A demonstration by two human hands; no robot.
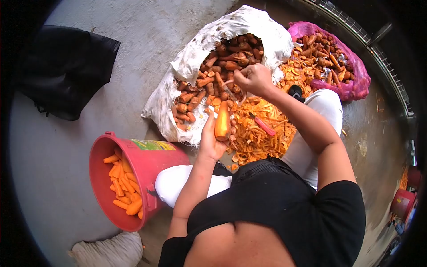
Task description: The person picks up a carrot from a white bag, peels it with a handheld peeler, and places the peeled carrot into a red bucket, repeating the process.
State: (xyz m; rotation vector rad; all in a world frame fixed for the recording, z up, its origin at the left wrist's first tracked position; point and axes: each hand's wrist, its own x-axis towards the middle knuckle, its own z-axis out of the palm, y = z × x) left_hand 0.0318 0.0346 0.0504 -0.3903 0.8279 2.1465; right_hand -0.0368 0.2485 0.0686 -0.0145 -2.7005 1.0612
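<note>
A partly peeled carrot [222, 123], bright orange along its side with a darker end, rests in my left hand [211, 139], whose fingers are wrapped round it. Up and to the right of it, my right hand [255, 80] is closed, with a thin blurred thing at its fingers that I cannot make out. Behind the hands a white sack [182, 66] lies open, full of unpeeled carrots [193, 99]. Below my right hand spreads a heap of peelings [260, 141], with a red-handled tool [265, 126] lying on top.
A red bucket [167, 156] at the left holds peeled carrots [126, 187]. A pink mesh sack [358, 86] of carrots stands at the upper right. Black cloth [66, 71] lies at the far left, a pale sack [109, 250] at the bottom left. Red containers [402, 204] stand at the far right.
</note>
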